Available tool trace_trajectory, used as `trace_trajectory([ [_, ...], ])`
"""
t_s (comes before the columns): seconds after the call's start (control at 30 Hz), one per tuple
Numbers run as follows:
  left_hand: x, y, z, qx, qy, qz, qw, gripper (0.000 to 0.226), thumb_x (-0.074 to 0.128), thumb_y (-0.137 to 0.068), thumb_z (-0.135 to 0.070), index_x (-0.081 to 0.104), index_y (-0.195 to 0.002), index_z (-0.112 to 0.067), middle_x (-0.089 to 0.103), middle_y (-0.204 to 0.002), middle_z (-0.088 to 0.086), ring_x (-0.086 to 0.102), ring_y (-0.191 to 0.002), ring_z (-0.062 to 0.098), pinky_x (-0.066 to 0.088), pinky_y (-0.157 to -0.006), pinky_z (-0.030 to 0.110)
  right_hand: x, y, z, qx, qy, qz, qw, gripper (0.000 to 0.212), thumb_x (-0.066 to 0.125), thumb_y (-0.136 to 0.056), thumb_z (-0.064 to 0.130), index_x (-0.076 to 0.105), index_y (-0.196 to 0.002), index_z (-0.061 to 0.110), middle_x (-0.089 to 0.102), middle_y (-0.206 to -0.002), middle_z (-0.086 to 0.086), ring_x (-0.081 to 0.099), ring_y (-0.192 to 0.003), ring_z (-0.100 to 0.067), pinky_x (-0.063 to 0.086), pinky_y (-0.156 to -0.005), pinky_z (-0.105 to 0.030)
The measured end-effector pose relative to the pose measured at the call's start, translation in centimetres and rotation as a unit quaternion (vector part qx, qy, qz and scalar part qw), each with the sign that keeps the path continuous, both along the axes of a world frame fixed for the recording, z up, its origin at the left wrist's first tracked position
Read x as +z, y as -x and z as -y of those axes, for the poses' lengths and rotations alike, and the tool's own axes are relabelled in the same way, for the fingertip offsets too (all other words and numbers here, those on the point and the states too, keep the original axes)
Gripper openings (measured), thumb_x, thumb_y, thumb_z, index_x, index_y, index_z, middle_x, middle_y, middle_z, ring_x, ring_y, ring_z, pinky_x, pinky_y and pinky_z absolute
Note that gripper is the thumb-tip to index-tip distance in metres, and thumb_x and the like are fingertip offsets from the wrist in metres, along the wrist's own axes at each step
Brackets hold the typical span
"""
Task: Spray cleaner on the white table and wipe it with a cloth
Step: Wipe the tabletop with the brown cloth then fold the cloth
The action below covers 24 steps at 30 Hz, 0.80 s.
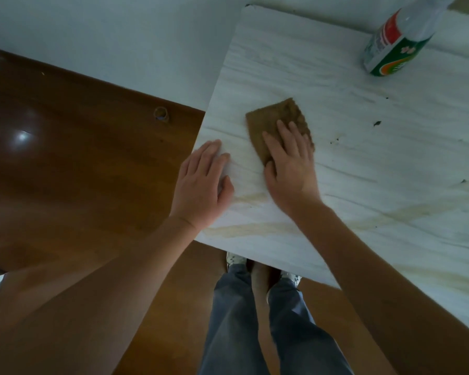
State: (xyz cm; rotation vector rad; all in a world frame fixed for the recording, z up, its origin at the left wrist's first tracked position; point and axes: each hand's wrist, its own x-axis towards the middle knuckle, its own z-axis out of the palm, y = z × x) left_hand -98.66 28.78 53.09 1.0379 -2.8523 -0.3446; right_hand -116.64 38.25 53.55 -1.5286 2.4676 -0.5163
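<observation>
A folded brown cloth (275, 117) lies flat on the white table (363, 147), near its left edge. My right hand (290, 163) presses down on the cloth's near half with straight, spread fingers. My left hand (203, 182) rests flat on the table's left edge, beside the cloth and apart from it. A clear plastic bottle (398, 41) with a red, white and green label stands at the far right of the table; its top is cut off by the frame.
Yellowish streaks (257, 228) and small dark specks (377, 123) mark the tabletop. Brown wooden floor (79, 171) lies to the left and below, with a small ring-shaped object (161, 114) by the wall. My legs and shoes (255, 307) stand at the table's near edge.
</observation>
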Motion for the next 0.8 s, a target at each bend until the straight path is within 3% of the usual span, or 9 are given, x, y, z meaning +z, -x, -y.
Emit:
trace_trajectory([
  [0.1, 0.0, 0.0, 0.0, 0.003, -0.002, 0.001, 1.0, 0.045, 0.047, -0.103, -0.032, 0.05, -0.143, -0.012, 0.038, -0.162, 0.011, 0.029, -0.154, 0.026, 0.026, -0.126, 0.045, -0.1, -1.0, -3.0, 0.115, -0.012, 0.009, 0.993, 0.053, 0.046, -0.094, 0.022, 0.046, -0.146, 0.017, 0.032, -0.159, -0.01, 0.019, -0.151, -0.028, 0.016, -0.123, -0.052],
  [0.17, -0.1, -0.1, 0.0, -0.002, 0.006, -0.001, 1.0, 0.044, 0.048, -0.103, -0.033, 0.051, -0.141, -0.012, 0.039, -0.161, 0.012, 0.031, -0.154, 0.027, 0.027, -0.126, 0.044, 0.0, 1.0, -5.3, 0.241, -0.029, -0.006, 0.97, 0.051, 0.046, -0.096, 0.025, 0.047, -0.147, 0.019, 0.032, -0.16, -0.008, 0.019, -0.152, -0.026, 0.017, -0.123, -0.05],
  [0.23, -0.1, -0.1, 0.0, -0.008, 0.02, -0.004, 1.0, 0.043, 0.048, -0.102, -0.031, 0.053, -0.139, -0.01, 0.042, -0.159, 0.014, 0.034, -0.152, 0.028, 0.028, -0.125, 0.043, 0.0, 4.6, -6.2, 0.3, -0.037, -0.02, 0.953, 0.051, 0.045, -0.096, 0.026, 0.049, -0.146, 0.019, 0.036, -0.158, -0.008, 0.025, -0.15, -0.026, 0.019, -0.123, -0.048],
  [0.3, -0.1, -0.1, 0.0, -0.014, 0.032, -0.012, 0.999, 0.041, 0.048, -0.102, -0.028, 0.055, -0.137, -0.008, 0.044, -0.158, 0.014, 0.037, -0.151, 0.028, 0.032, -0.124, 0.043, 0.1, 8.4, -6.0, 0.261, -0.047, -0.033, 0.964, 0.053, 0.041, -0.095, 0.028, 0.046, -0.147, 0.018, 0.036, -0.158, -0.008, 0.026, -0.149, -0.027, 0.019, -0.123, -0.045],
  [0.4, 0.0, -0.1, -0.1, -0.015, 0.029, -0.017, 0.999, 0.041, 0.049, -0.102, -0.027, 0.055, -0.137, -0.007, 0.044, -0.157, 0.013, 0.037, -0.15, 0.028, 0.034, -0.122, 0.045, 0.5, 12.2, -4.6, 0.136, -0.06, -0.022, 0.989, 0.057, 0.039, -0.094, 0.028, 0.042, -0.15, 0.019, 0.031, -0.16, -0.008, 0.023, -0.15, -0.028, 0.023, -0.121, -0.051],
  [0.57, 0.1, 0.0, -0.1, -0.004, 0.012, 0.004, 1.0, 0.045, 0.048, -0.101, -0.03, 0.052, -0.141, -0.01, 0.04, -0.16, 0.012, 0.033, -0.152, 0.028, 0.03, -0.124, 0.045, 0.1, 7.3, -2.0, -0.054, -0.016, -0.005, 0.998, 0.055, 0.048, -0.092, 0.011, 0.046, -0.146, 0.015, 0.033, -0.158, -0.013, 0.023, -0.149, -0.032, 0.009, -0.124, -0.044],
  [0.63, 0.1, 0.0, -0.1, -0.002, 0.008, 0.007, 1.0, 0.046, 0.048, -0.101, -0.03, 0.052, -0.141, -0.01, 0.04, -0.161, 0.012, 0.033, -0.152, 0.028, 0.029, -0.124, 0.044, 0.0, 4.4, -2.7, -0.019, -0.004, 0.009, 1.0, 0.053, 0.048, -0.092, 0.011, 0.047, -0.145, 0.015, 0.035, -0.158, -0.011, 0.024, -0.149, -0.031, 0.008, -0.124, -0.044],
  [0.8, 0.0, 0.0, 0.1, -0.003, 0.008, 0.013, 1.0, 0.047, 0.046, -0.1, -0.032, 0.052, -0.141, -0.01, 0.039, -0.16, 0.012, 0.033, -0.152, 0.029, 0.031, -0.123, 0.046, 0.0, 7.0, -6.7, 0.222, -0.016, -0.004, 0.975, 0.051, 0.048, -0.096, 0.015, 0.046, -0.147, 0.019, 0.032, -0.16, -0.004, 0.02, -0.152, -0.023, 0.019, -0.123, -0.046],
])
